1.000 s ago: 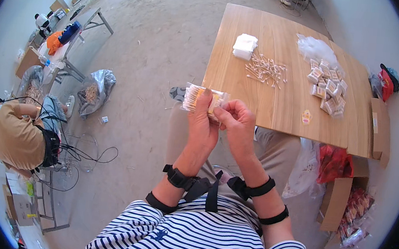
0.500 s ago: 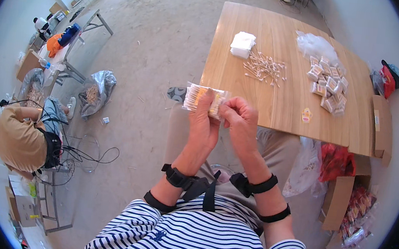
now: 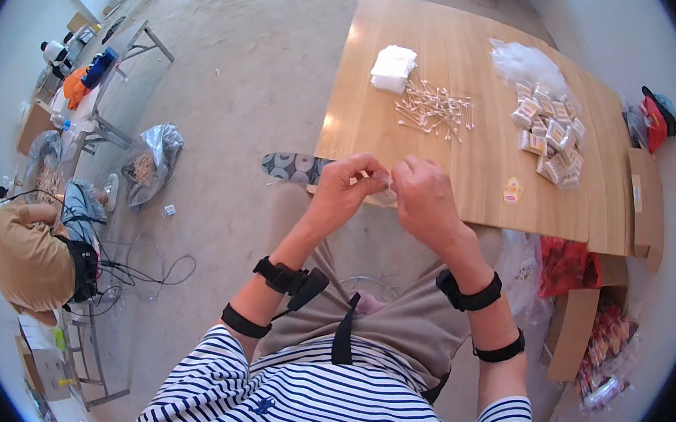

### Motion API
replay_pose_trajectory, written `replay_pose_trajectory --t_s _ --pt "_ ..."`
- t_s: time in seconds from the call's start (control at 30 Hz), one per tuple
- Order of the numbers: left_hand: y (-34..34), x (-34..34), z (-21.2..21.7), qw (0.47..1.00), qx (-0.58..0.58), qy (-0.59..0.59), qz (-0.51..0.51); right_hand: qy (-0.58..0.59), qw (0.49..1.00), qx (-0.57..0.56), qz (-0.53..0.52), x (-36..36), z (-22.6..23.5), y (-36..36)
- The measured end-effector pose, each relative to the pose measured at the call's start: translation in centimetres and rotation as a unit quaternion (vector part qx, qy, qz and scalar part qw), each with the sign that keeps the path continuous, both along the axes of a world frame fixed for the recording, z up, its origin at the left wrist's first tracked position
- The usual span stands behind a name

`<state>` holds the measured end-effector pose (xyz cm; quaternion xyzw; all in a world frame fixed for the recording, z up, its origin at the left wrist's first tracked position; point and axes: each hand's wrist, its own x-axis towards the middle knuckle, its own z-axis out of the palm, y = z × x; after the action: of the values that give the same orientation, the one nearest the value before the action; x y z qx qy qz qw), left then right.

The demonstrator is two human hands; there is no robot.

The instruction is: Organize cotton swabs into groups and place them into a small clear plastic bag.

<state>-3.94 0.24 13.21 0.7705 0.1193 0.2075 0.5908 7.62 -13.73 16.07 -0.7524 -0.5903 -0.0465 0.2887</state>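
Just off the near edge of the table, my left hand (image 3: 346,186) and my right hand (image 3: 427,199) are close together, fingers pinched. Between them shows a small piece of a clear plastic bag (image 3: 385,193), gripped from both sides; the fingers hide most of it, and I cannot see what it contains. Beyond my hands lies a loose heap of cotton swabs (image 3: 437,111) with pale sticks. A stack of white packets (image 3: 392,68) sits to the left of that heap. Small yellow printed labels (image 3: 512,190) lie to the right of my right hand.
Several filled swab packs (image 3: 552,138) are piled on the right of the wooden table (image 3: 476,49), below clear plastic bags (image 3: 527,65). Open cardboard boxes (image 3: 573,331) stand under the table's right side. At the left, a person in a tan shirt (image 3: 33,251) sits near cables.
The swab-filled pack seen in my left hand no longer shows. My hands have come together, both pinching clear plastic, and the view has shifted slightly.
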Motion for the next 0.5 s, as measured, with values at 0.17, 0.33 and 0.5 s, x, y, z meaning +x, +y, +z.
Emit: replay_pose_trajectory --t_s 0.17,0.33,0.5 --pt "0.3 2.4 -0.2 0.998 -0.011 -0.051 0.047 -0.035 0.999 0.03 -0.025 1.9 0.8 0.9" --pt "0.7 3.2 -8.2 0.995 -0.038 0.011 0.091 0.147 0.978 0.029 -0.146 3.0 -8.4 1.6" --pt "0.9 3.9 -10.1 0.992 -0.035 0.032 0.118 0.231 0.955 0.059 -0.176 3.3 -12.6 1.3"
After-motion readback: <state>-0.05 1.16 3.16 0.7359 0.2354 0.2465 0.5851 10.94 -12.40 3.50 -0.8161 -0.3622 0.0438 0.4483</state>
